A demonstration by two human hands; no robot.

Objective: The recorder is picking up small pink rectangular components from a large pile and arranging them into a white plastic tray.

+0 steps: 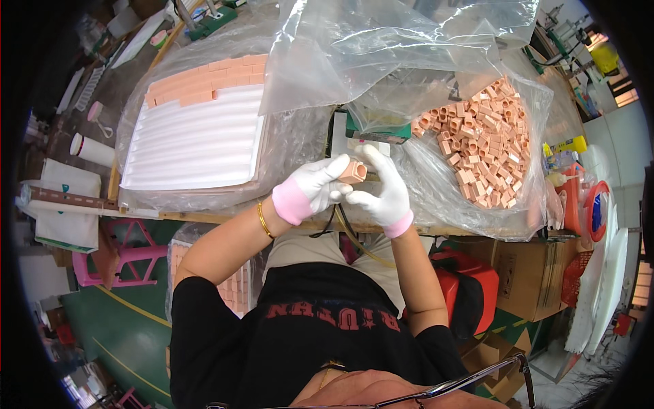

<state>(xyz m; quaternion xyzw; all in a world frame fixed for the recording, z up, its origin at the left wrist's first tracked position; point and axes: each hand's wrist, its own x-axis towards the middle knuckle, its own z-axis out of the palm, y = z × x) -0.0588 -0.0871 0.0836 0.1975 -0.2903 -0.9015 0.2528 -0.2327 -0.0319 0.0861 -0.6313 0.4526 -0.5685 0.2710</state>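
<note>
One hollow, boxy peach piece sits gripped in left gloved fingers, right fingers curved, unclenched, beside.

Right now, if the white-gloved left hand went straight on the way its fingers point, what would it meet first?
Beyond the small hollow peach-coloured block that the left hand holds, probably the white-gloved, pink-cuffed right hand, though depth is hard to judge.

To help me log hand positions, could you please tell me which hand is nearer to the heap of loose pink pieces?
Right. The right hand is left of the heap, not touching it; the left hand is farther left, also apart from it.
</note>
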